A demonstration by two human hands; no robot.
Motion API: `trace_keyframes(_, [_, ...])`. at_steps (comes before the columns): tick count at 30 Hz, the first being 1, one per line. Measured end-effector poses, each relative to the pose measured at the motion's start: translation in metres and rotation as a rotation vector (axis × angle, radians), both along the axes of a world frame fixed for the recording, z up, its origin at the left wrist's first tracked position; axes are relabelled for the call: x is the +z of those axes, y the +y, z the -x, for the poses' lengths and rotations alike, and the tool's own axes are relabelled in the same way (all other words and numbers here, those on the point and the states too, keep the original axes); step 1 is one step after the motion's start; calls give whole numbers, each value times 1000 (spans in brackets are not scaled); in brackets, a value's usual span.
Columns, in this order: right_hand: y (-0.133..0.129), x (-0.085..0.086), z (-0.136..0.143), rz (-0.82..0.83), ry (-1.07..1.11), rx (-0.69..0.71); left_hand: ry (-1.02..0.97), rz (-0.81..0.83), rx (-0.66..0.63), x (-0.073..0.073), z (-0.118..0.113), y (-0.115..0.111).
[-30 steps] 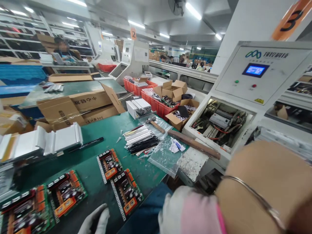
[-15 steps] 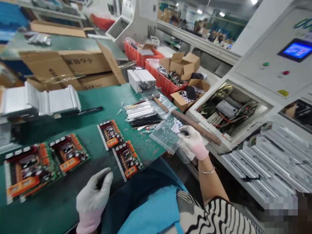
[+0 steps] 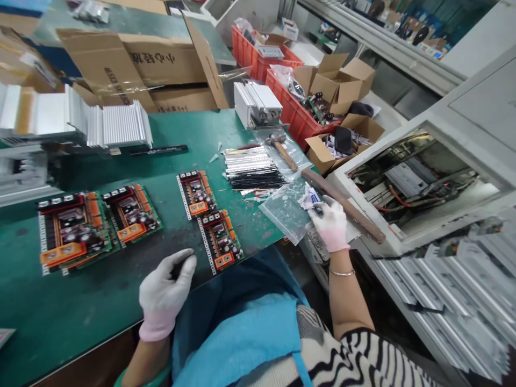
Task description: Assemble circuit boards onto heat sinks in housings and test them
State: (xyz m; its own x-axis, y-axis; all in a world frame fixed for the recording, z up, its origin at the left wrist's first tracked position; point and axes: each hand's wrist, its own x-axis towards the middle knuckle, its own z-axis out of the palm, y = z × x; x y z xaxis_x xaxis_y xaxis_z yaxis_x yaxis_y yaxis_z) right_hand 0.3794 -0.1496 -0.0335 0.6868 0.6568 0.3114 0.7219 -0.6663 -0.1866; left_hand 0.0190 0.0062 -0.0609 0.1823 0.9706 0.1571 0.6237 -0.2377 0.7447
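Observation:
In a white glove with a pink cuff, my right hand [image 3: 329, 223] is at the right end of the green table. Its thumb and fingers close at the edge of a small crumpled white piece with blue print [image 3: 309, 197], above a clear plastic bag [image 3: 284, 212]. My left hand [image 3: 167, 282], gloved alike, rests by the front edge with thumb and fingertips drawn together; nothing shows in them. Just right of it lies a circuit board with orange parts [image 3: 221, 241], and a second circuit board [image 3: 196, 193] lies behind. Stacked circuit boards [image 3: 74, 231] are farther left.
A bundle of silver and black strips [image 3: 253, 169] lies mid-table, near a hammer [image 3: 284, 152] and a long wooden handle [image 3: 342, 204]. Aluminium housings [image 3: 121, 126] stand at back left. Red crates [image 3: 282, 107], an open carton [image 3: 322, 156] and a machine with an opening [image 3: 419, 183] flank the right.
The view has tilted down and swung slightly left, so the table things sit higher and farther right. Both hands keep nearly the same places relative to the table.

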Motion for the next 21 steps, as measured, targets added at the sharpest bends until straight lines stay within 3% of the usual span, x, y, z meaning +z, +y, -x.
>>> trace_keyframes(5, [7,-6,5,92,-107,81,32,-23,-13,1,0,-2])
trace_keyframes(9, [3,1,13,107,-83,121,46,-52,-22,1,1,-3])
trace_keyframes(16, [6,9,34,241,-48,-12,71,-188,-94,2,-4,-5])
trace_keyframes(21, [12,7,37,269,-62,-4,132,-348,-234,5,-5,-17])
